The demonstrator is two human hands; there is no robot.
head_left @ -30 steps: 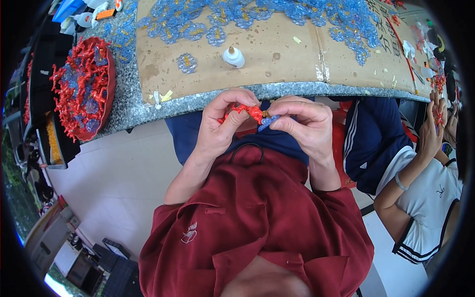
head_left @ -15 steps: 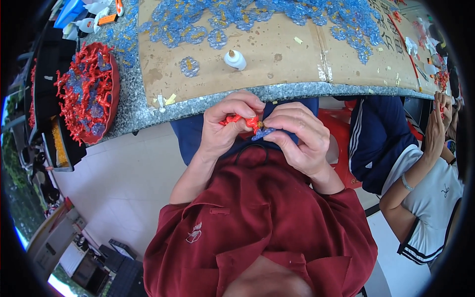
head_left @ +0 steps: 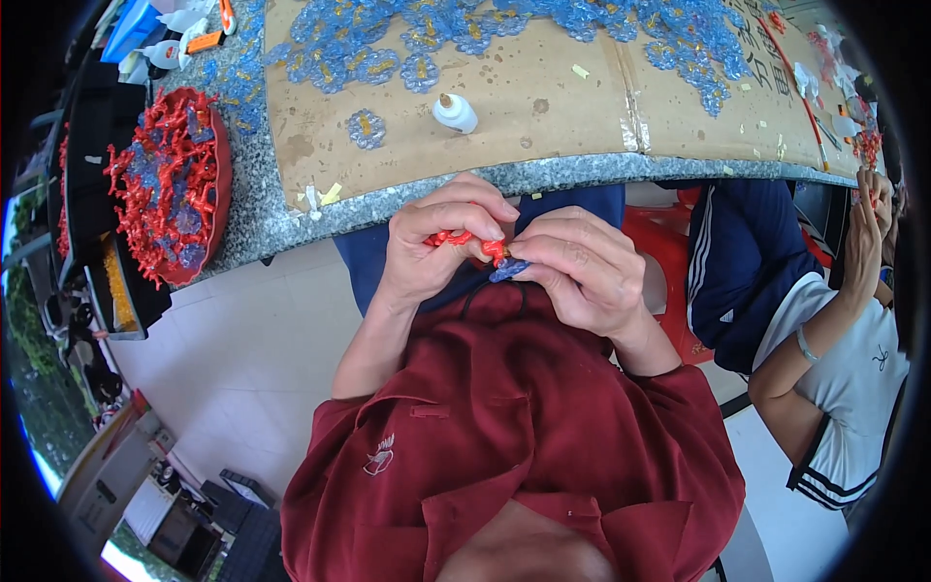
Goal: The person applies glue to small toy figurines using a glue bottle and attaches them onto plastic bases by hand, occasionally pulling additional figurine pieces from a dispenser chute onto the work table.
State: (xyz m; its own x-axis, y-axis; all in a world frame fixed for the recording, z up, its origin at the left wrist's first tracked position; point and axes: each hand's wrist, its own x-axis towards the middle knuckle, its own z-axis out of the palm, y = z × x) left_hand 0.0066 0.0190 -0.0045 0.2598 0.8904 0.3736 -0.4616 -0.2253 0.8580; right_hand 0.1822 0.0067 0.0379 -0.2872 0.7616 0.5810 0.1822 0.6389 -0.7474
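My left hand [head_left: 422,247] pinches a small red plastic figurine [head_left: 495,249] between thumb and fingers, in front of the table edge. In my right hand [head_left: 590,272] is a translucent blue piece [head_left: 508,270], gripped by thumb and fingertips against the figurine's lower end. Fingers cover much of both parts, so how they join is hidden. Beyond my hands, on the cardboard, stand a small white bottle with a brown tip [head_left: 455,113] and a lone blue flower-shaped piece [head_left: 368,128] with a yellow centre.
Cardboard [head_left: 543,121] covers the speckled stone tabletop [head_left: 254,209]. Many blue flower pieces [head_left: 417,34] lie along its far side. At left, a red tray [head_left: 221,184] holds red figurines and blue pieces. An orange-handled tool [head_left: 206,42] lies behind it. A co-worker [head_left: 824,339] sits at right.
My right fingers have closed further over the blue piece and shifted slightly left. The piece has tilted, and its yellow part is now mostly covered. The view has shifted a little.
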